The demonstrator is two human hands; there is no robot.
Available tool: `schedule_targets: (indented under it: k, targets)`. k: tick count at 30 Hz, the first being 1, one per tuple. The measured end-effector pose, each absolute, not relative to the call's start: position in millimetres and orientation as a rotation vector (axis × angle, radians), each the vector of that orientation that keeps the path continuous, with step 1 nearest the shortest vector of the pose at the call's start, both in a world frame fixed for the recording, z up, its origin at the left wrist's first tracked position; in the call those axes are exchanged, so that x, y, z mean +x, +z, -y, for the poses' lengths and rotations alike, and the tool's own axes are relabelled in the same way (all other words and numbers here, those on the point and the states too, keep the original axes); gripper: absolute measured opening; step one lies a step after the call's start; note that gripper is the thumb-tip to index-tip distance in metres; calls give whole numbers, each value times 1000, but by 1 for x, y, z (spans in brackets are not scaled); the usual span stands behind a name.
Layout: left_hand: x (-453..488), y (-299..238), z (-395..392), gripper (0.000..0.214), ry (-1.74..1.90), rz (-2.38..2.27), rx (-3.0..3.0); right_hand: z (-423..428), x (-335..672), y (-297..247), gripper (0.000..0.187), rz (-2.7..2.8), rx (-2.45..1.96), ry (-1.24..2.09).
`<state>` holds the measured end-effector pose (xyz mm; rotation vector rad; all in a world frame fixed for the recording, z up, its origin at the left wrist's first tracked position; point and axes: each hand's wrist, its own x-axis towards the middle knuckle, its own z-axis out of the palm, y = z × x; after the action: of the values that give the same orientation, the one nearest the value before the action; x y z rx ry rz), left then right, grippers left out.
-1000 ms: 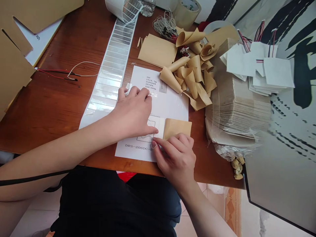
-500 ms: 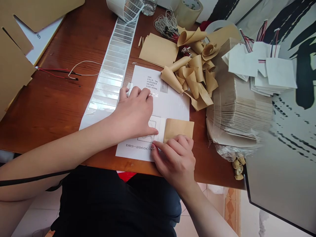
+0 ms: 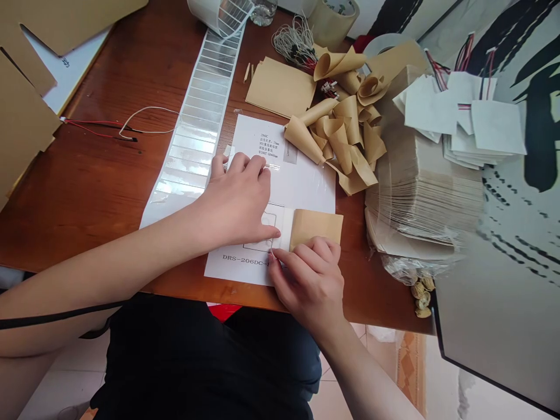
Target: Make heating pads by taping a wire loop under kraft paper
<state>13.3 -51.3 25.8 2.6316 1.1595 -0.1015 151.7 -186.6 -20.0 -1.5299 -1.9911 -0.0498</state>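
Observation:
My left hand lies over a printed white sheet, fingers spread and thumb stretched out to the right. Under and beside it, a line drawing of a rounded outline partly shows; the rest is covered. My right hand is closed in a pinch at the sheet's lower edge, on a thin white wire of which only a short bit is visible. Just above the right knuckles lies a brown paper square, with a whitish strip along its left side.
A strip of silvery labels runs left of the sheet. Behind are brown paper squares, curled paper peels and bundled wires. Stacked cards carry white wired pads at right. A wired lead lies left.
The small wire loop at my right fingertips no longer shows, and the right hand has shifted very slightly. My left hand stays in place.

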Motion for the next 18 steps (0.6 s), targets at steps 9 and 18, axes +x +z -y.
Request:
schedule_targets:
  k: [9, 18]
  targets:
    - [13, 29, 51, 88, -144, -1158, 2605, 188, 152, -21, 9, 1986, -1540, -47]
    - [14, 22, 52, 98, -120, -1168, 2634, 188, 151, -20, 9, 1979, -1519, -69]
